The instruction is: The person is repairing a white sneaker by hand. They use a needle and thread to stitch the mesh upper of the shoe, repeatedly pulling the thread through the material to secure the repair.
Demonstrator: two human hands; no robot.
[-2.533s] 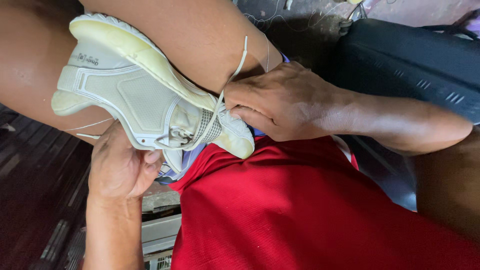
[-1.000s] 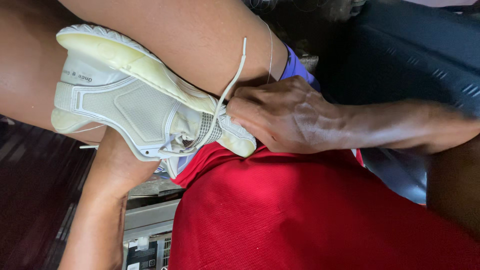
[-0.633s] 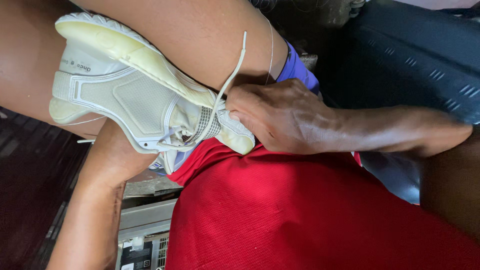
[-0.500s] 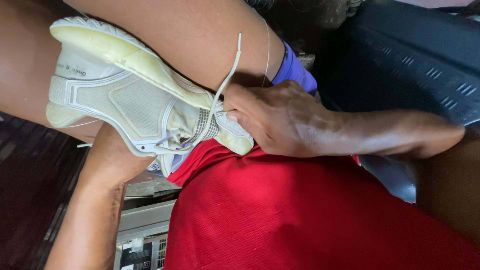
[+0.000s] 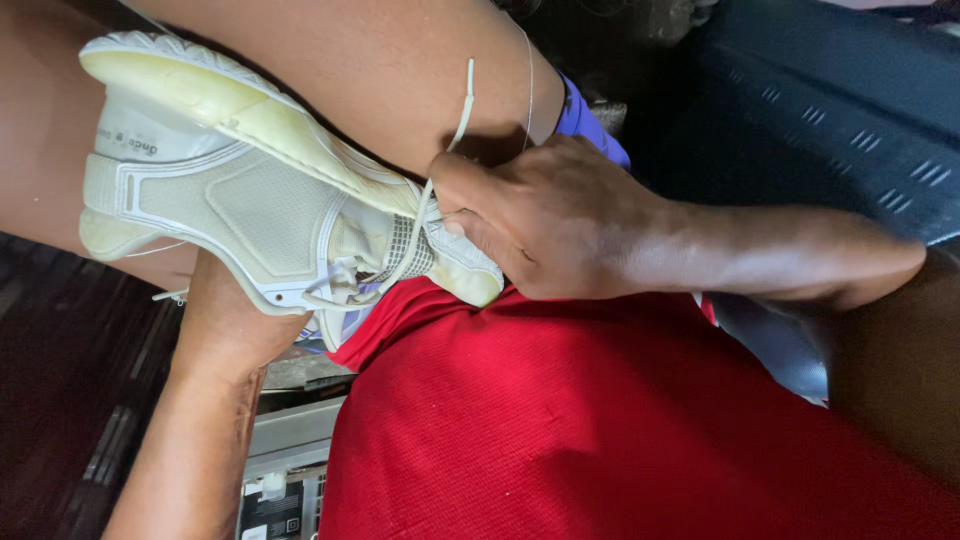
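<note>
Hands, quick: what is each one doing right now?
Left hand: under the white shoe, fingers hidden; cannot be told.
Right hand: closed, pinching the shoelace at the shoe's toe.

Soft, even light fell from above, brightening the pale shoe and red cloth. The lower left floor sank into deep shadow. Focus held sharp at centre; no glare, slight softness at the edges.
</note>
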